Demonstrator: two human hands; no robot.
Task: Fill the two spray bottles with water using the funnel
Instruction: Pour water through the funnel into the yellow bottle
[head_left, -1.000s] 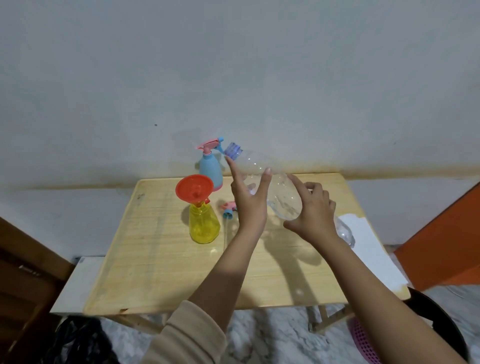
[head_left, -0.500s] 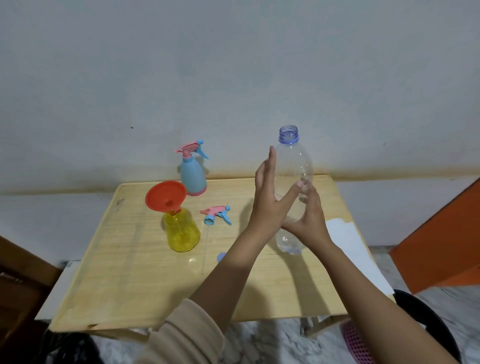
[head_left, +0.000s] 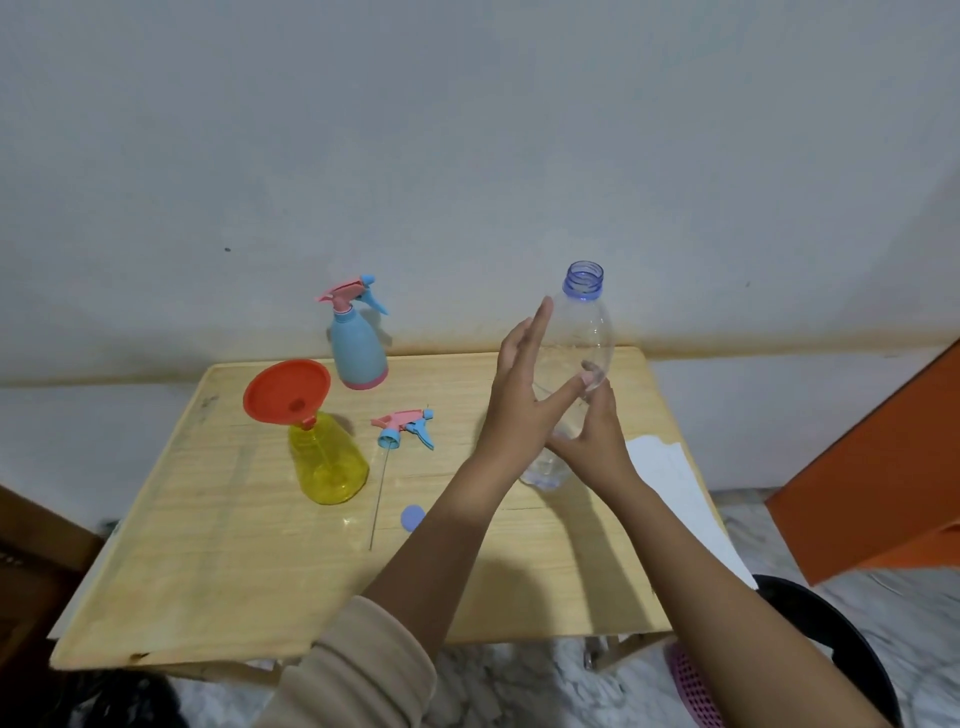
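A clear plastic water bottle with a blue neck stands upright and uncapped on the wooden table, almost empty. My right hand grips its lower body. My left hand rests flat against its left side, fingers straight and thumb touching the bottle. A yellow spray bottle stands open with a red funnel tilted in its neck. Its pink and blue spray head lies on the table beside it. A blue spray bottle with its head on stands at the back.
A small blue cap lies near my left forearm. White paper overhangs the table's right edge. An orange panel and a black bin are at the right, dark furniture at the left.
The water bottle went from tilted toward the funnel to upright and came down onto the table. My left hand opened flat against its side.
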